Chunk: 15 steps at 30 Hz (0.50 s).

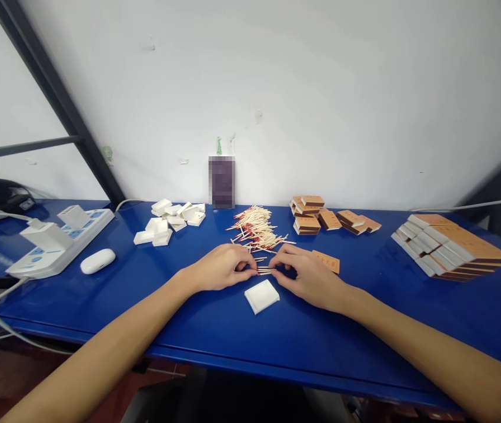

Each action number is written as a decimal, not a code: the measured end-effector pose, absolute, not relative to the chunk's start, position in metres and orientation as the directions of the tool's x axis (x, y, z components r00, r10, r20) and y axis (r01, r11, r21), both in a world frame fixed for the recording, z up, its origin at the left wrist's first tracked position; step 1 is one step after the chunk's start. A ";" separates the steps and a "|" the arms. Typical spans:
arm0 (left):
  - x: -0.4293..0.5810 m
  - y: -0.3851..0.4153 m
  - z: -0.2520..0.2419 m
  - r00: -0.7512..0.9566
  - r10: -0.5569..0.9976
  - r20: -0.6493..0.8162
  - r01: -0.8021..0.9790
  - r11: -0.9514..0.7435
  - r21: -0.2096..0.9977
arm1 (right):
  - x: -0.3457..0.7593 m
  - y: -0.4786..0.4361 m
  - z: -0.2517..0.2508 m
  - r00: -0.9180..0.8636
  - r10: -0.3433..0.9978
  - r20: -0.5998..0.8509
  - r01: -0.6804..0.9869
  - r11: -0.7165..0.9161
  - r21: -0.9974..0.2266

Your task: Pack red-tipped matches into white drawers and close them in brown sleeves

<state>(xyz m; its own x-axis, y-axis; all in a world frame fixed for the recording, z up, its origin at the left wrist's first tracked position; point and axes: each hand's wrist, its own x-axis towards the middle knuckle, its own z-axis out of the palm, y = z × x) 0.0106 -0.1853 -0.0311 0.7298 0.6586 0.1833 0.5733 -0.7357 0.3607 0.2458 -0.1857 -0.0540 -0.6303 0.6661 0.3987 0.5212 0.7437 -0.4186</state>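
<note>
My left hand and my right hand face each other over the blue table. A few red-tipped matches lie side by side between them, pinched at both ends by thumbs and fingers. Just below the fingers is a white matchbox tray; I cannot tell which way up it lies. An orange matchbox sleeve rests partly behind my right hand. Beyond the hands spreads a loose heap of matches, a few of them close to my knuckles.
White matchbox trays are scattered at back left, orange sleeves at back right. A stack of matchboxes stands far right. At left are a power strip with cables and a white rounded case. The table's front edge runs below.
</note>
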 end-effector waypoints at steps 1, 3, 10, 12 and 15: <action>0.011 -0.186 -0.031 0.730 0.657 0.186 0.569 -0.736 0.366 | 0.246 -0.186 -0.054 -0.628 0.668 0.399 0.524 0.742 -0.417; 0.010 -0.186 -0.030 0.716 0.667 0.204 0.589 -0.735 0.337 | 0.246 -0.186 -0.053 -0.623 0.676 0.394 0.535 0.735 -0.417; -0.002 -0.182 -0.024 0.696 0.680 0.232 0.663 -0.732 0.157 | 0.244 -0.185 -0.053 -0.636 0.668 0.386 0.525 0.742 -0.418; -0.001 -0.181 -0.024 0.703 0.678 0.215 0.659 -0.734 0.161 | 0.243 -0.184 -0.055 -0.646 0.658 0.387 0.519 0.750 -0.409; 0.003 -0.182 -0.026 0.715 0.667 0.210 0.644 -0.745 0.176 | 0.240 -0.182 -0.058 -0.649 0.651 0.394 0.520 0.757 -0.395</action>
